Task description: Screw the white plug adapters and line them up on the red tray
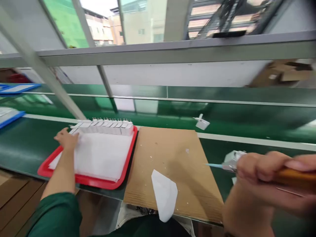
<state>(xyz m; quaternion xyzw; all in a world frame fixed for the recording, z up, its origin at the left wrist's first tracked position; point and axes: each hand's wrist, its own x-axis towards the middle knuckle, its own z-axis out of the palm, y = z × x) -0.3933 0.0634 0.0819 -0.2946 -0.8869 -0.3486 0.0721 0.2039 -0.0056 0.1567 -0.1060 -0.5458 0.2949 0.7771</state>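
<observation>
My left hand [66, 137] reaches to the far left corner of a red tray [106, 185], thumb and fingers around a small white block at the end of a row. The row of white blocks [111, 126] has small metal pins on top and stands along the tray's back edge. White sheet [102, 156] lines the tray in front of them. On the right, my right hand [266, 177], blurred and close to the camera, is closed around an amber-handled dispensing tool [228, 164]. Its tapered light-blue nozzle points left, over the cardboard's right edge.
A cardboard sheet [170, 148] lies beside the tray, with a crumpled white tissue [164, 194] at its front edge. Beyond it, on the green belt [158, 115], rests a small white part [202, 123]. Blue-rimmed trays [21, 88] are at the left. A slanted metal post [54, 84] rises behind the red tray.
</observation>
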